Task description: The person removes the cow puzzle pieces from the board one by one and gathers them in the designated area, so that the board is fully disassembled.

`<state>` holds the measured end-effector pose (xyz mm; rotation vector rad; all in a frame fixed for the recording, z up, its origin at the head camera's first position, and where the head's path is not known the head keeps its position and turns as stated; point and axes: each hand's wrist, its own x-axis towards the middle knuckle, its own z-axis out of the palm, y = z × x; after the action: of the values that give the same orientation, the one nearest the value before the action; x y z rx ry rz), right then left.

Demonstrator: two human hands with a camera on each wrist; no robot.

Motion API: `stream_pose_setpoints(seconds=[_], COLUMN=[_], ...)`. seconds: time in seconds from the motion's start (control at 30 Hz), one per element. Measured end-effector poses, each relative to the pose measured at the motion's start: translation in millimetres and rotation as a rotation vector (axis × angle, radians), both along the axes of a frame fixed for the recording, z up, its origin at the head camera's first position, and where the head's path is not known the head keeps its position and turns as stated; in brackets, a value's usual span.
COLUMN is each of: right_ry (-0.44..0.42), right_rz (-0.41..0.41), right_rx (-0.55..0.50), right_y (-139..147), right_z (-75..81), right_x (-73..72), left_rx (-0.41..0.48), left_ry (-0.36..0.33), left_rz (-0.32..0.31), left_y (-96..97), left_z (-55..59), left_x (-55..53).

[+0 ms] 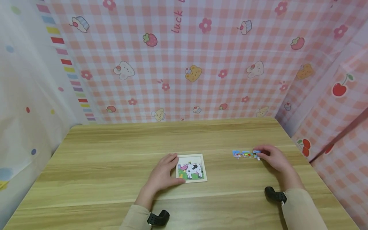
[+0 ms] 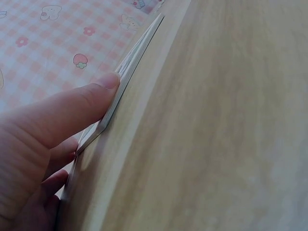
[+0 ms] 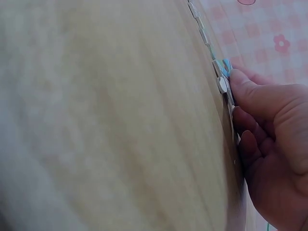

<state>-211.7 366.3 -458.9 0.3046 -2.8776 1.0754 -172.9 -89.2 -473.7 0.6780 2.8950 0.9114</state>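
A square puzzle board [image 1: 191, 182] with a pale wooden rim and a cow picture lies on the table. A white bare strip shows along the picture's top. My left hand [image 1: 164, 174] grips the board's left side, thumb on the near edge and fingers at the far left corner; the thumb [image 2: 91, 98] overlaps the rim in the left wrist view. Over to the right, my right hand [image 1: 274, 157] pinches a blue jigsaw piece [image 1: 255, 153] between thumb and fingertips; part of it is hidden. Two more jigsaw pieces, one blue [image 1: 236, 154] and one multicoloured [image 1: 246, 154], lie just left of it.
The wood-grain table [image 1: 115, 179] ends at a pink checked curtain [image 1: 178, 95] behind. Other printed curtains hang at the left and right sides. A black wrist device [image 1: 159, 218] sits on the left sleeve, and another [image 1: 275, 195] on the right.
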Motion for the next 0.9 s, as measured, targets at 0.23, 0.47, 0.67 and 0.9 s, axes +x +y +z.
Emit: stream_pose_setpoints(seconds=[0.23,0.47,0.67,0.9], right_ry=[0.038,0.029,0.028,0.105], right_rz=[-0.013,-0.029,-0.040,-0.027], right_rx=[0.021,0.039,0.023,0.000], right_y=[-0.3,0.4,-0.6,-5.6], right_z=[-2.3,-2.1,-1.6,7.1], right_x=[-2.9,-4.7,-3.4,-0.5], left_rx=[0.001,0.000,-0.001,-0.002], left_ry=[0.000,-0.002,-0.002,0.001], left_rz=[0.003,0.004,0.006,0.000], left_y=[-0.3,-0.4,-1.2,-1.4], left_z=[-0.3,-0.1,-1.7,0.9], left_x=[0.4,-0.1,-1.0,0.5])
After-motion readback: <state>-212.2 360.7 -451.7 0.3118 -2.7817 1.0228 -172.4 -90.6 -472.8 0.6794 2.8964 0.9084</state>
